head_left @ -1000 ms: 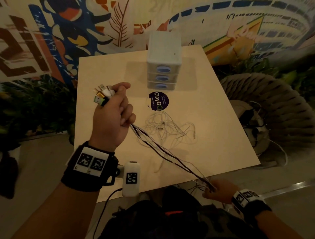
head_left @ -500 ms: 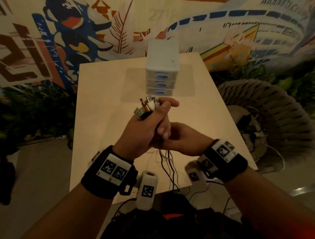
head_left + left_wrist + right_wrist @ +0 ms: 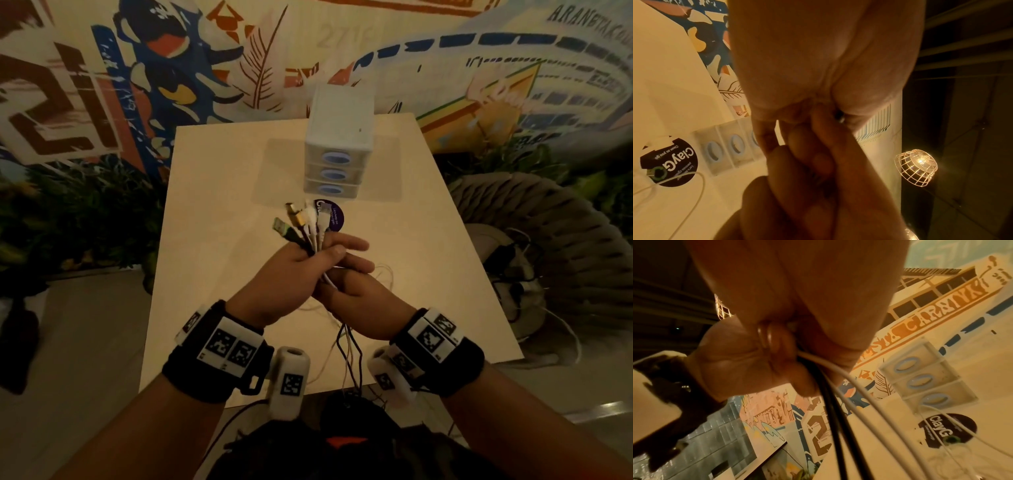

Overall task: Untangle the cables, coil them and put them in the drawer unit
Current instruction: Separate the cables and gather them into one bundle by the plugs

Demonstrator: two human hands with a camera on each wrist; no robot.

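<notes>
My left hand grips a bundle of black and white cables just below their plugs, which fan upward above the fist. My right hand is pressed against the left from the right, its fingers curled round the same cables directly beneath. In the right wrist view the black and white cables leave the grip and run down. They hang past the table's near edge. The white drawer unit, three blue-handled drawers all closed, stands at the back of the table.
A thin white cable tangle lies on the pale table, mostly hidden behind my hands. A round dark sticker sits before the drawers. A woven seat with more cords stands right of the table. A mural wall is behind.
My right hand slid up the cables from the table's near edge and joined the left. The left hand carried the plug ends rightward to the table's middle. The cables now hang slack.
</notes>
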